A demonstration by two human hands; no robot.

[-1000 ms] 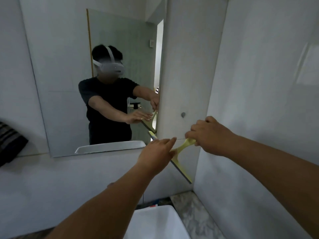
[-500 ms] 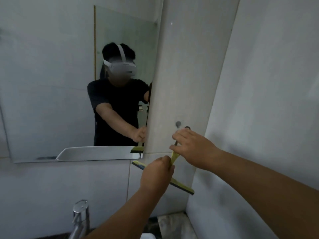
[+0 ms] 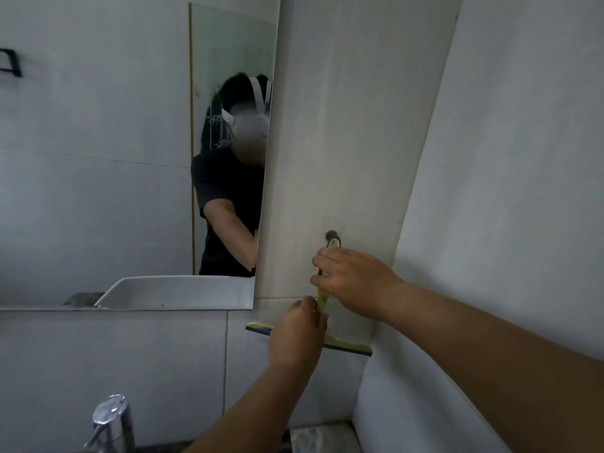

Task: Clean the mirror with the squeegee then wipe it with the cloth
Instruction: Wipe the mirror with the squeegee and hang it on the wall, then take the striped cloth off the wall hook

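Hanging by its handle loop on the wall hook [image 3: 331,236], beside the mirror [image 3: 130,158], the squeegee [image 3: 322,338] is gripped by both hands: right hand [image 3: 354,282] closed round the upper handle, left hand [image 3: 299,335] pinching it above the blade. The loop is best seated fully before release, the blade being steadied. No writing can be read

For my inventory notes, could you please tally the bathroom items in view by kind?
Mirror: 1
Squeegee: 1
Wall hook: 1
Faucet: 1
Hands: 2, left and right, both on the squeegee
Total: 6
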